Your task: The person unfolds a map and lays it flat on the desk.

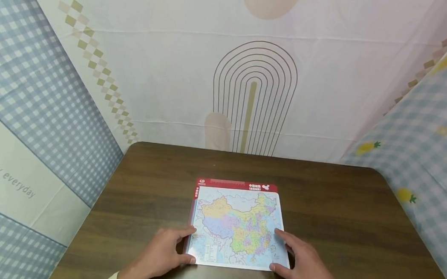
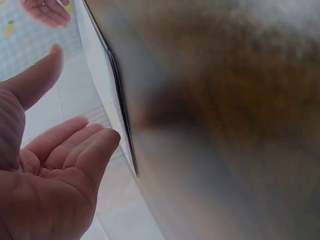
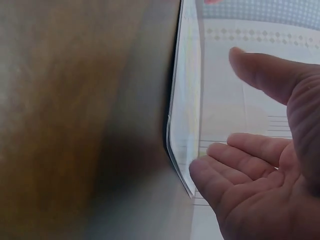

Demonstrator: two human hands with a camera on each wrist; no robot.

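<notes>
So there's a dark brown wood-look bench (image 1: pixel 334 206) with rounded back corners. Behind it hangs a pale sheet (image 1: pixel 173 76) with a line-drawn arch, beige blobs and little diamonds down the sides. Left's a blue checked curtain (image 1: pixel 40 60) with a "happy everyday" band, right's a checked cloth (image 1: pixel 412 134) with yellow fruit on it.

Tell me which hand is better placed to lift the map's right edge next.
Probably the right hand: it is at that edge of the map, while the left hand is across at the opposite edge.
</notes>
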